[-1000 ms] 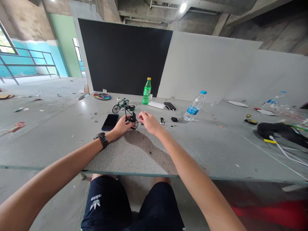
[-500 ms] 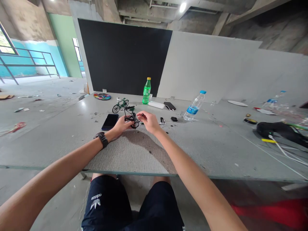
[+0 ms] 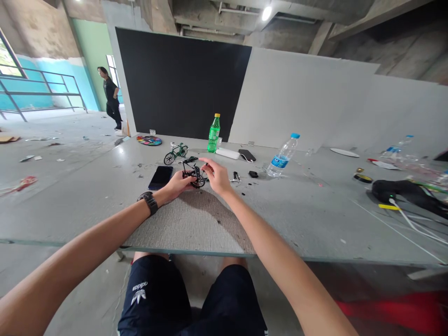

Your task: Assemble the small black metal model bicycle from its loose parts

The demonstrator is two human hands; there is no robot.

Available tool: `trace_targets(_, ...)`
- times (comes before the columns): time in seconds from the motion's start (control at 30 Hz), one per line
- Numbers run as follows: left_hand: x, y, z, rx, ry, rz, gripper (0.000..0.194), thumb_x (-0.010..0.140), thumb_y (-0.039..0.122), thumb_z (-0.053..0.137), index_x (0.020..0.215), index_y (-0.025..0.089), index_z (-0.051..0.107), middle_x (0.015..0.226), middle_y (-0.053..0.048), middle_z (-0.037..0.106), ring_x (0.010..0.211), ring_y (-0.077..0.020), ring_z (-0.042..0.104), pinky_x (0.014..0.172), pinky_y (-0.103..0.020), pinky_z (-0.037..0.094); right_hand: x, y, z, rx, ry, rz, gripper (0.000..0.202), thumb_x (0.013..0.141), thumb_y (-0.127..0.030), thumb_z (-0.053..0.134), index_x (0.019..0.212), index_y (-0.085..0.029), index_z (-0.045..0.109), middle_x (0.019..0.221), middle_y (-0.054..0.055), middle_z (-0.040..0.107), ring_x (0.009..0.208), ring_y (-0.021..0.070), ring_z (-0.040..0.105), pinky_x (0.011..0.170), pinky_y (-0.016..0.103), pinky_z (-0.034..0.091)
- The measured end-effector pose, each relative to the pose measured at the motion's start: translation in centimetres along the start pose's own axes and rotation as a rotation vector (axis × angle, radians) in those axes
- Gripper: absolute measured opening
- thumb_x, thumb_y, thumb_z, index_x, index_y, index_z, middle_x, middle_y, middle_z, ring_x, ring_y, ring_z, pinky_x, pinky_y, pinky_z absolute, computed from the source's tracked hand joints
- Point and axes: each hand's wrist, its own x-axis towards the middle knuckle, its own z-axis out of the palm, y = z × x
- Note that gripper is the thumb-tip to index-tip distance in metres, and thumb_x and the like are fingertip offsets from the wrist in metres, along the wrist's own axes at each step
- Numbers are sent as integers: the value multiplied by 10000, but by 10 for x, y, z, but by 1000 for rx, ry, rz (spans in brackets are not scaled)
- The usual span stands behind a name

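A small black model bicycle (image 3: 199, 180) is gripped by my left hand (image 3: 178, 184), whose thumb and fingers close around its frame just above the table. At the bike's right side, my right hand (image 3: 218, 178) has its thumb and fingers bent together in a pinch by the wheel. What sits between those fingertips, if anything, is too small to make out. Behind my left hand stands a green model bicycle (image 3: 175, 153). A dark phone (image 3: 161, 177) lies left of the black bike, and small metal tools (image 3: 235, 177) lie right of my right hand.
Farther back are a green bottle (image 3: 213, 134), a white power bank (image 3: 227, 153) and a colourful disc (image 3: 149, 140). A water bottle (image 3: 282, 157) stands to the right, near a small black piece (image 3: 253, 174). A person (image 3: 110, 98) walks in the left background.
The black bicycle has turned and shifted slightly right in my left hand, showing more of its wheel. My right hand stays close to it. A person has appeared in the left background.
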Motion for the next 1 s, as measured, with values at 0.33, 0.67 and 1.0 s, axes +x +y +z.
trace_targets(0.33,5,-9,-7,-52,5,4,185,791,186,750,944,102,688,890,-71,716,801,-171,689,795,-353,598,3,1,-5,144,-10,121,360,964,-544,565,1003,-203,673,887,79,755,833,214,704,790,325,521)
trace_targets(0.67,3,-8,-6,-29,6,-6,185,803,180,744,962,109,682,861,-66,716,769,-174,700,780,-365,615,7,8,-5,99,5,176,523,836,-716,634,836,-194,667,701,35,651,643,168,555,627,297,431)
trace_targets(1.0,0,-2,-2,-36,22,-33,172,802,148,751,949,99,676,871,-69,720,778,-168,702,784,-352,612,7,4,-5,90,18,216,596,754,-786,661,773,-190,636,646,15,608,602,148,512,592,290,402)
